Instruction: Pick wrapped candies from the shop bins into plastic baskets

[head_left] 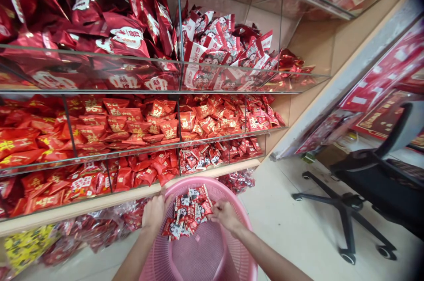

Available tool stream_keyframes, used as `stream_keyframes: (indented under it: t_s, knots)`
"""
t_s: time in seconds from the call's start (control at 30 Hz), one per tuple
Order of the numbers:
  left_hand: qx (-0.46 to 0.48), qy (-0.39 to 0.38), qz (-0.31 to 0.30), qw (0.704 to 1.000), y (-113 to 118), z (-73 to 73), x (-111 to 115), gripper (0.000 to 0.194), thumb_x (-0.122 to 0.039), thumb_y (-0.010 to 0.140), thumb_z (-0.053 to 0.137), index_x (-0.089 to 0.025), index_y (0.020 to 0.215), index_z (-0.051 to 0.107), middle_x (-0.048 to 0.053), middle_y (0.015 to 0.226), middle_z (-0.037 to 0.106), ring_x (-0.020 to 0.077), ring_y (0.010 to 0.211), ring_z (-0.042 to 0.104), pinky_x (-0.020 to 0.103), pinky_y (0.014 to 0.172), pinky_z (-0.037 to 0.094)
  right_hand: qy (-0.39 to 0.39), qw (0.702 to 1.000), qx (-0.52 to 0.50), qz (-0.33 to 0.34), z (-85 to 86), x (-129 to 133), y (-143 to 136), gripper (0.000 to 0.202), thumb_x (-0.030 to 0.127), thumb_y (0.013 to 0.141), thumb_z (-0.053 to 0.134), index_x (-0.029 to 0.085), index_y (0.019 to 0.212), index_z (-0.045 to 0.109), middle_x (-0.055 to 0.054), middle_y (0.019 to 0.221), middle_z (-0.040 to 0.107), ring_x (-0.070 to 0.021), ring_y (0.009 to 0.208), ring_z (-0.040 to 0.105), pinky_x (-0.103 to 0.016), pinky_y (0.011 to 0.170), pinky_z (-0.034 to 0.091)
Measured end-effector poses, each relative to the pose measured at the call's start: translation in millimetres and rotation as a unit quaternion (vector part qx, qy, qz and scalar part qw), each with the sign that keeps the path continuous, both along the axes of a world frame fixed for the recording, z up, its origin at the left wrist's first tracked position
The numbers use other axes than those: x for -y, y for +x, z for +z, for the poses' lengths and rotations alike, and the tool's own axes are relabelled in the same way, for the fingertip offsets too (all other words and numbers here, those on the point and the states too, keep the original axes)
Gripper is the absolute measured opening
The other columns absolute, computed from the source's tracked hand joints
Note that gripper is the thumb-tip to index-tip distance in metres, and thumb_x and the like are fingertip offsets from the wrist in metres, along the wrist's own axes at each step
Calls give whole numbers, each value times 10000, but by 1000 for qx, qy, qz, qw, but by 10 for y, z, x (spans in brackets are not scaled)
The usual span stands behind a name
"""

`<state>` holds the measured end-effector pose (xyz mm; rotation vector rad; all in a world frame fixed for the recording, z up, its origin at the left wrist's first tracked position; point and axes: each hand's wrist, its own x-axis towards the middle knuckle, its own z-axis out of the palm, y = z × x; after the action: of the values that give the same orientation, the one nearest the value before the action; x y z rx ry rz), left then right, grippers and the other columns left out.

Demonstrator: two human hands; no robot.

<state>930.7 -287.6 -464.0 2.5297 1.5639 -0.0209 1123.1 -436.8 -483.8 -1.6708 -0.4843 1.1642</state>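
A round pink plastic basket [241, 210] stands at the foot of the shelves, with what looks like a smaller pink basket [195, 254] inside it. Small red, white and black candy packets [190, 210] lie in a heap toward the far side of the basket. My left hand [154, 213] is closed at the basket's left rim, its fingertips partly hidden. On the other side, my right hand [225, 216] reaches over the basket, fingers pinched at a red packet on the heap's right edge.
Glass-fronted shelves [195, 137] full of red packets rise before me. Bagged packets [96, 230] lie under the bottom shelf, beside a yellow-patterned bag [28, 248]. To the right, a black office chair [374, 175] stands on the tiled floor [281, 219].
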Motion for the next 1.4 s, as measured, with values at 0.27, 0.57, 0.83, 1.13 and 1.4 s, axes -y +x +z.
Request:
stream_keyframes:
  t_s: [0.27, 0.57, 0.83, 1.13, 1.4]
  knots:
    - [7, -4, 10, 1000, -3, 12, 5, 559, -477, 864, 268, -113, 1245, 455, 164, 912, 663, 221, 809, 639, 278, 698, 455, -9, 999, -34, -15, -139, -102, -44, 386, 473, 538, 650, 202, 623, 390, 67, 518, 477, -138, 511, 589, -256, 522, 463]
    - [15, 5, 4, 1000, 5, 6, 5, 561, -450, 880, 227, -108, 1292, 393, 156, 825, 667, 242, 802, 643, 294, 666, 463, 10, 898, 437, 59, 219, -177, 284, 320, 395, 798, 402, 192, 561, 474, -15, 538, 558, -140, 518, 518, -240, 499, 333]
    - [17, -20, 17, 1000, 1, 51, 19, 525, -412, 879, 261, -123, 1301, 375, 154, 892, 662, 233, 831, 638, 298, 710, 459, -37, 860, 509, -15, 633, -926, 652, 277, 384, 812, 422, 154, 940, 509, -108, 916, 626, -185, 780, 596, -251, 640, 390]
    - [15, -13, 15, 1000, 7, 74, 37, 536, -417, 875, 278, -110, 1305, 369, 164, 910, 656, 229, 841, 635, 293, 728, 460, -209, 878, 430, 2, 695, -1388, 865, 604, 491, 747, 501, 59, 1155, 392, -201, 943, 632, -275, 900, 604, -330, 690, 425]
    - [17, -15, 15, 1000, -9, 44, 27, 544, -427, 879, 256, -103, 1297, 383, 155, 882, 660, 220, 827, 637, 280, 718, 455, -216, 898, 382, -15, 649, -1447, 935, 612, 437, 639, 623, 95, 1105, 421, -179, 985, 619, -247, 856, 618, -313, 677, 445]
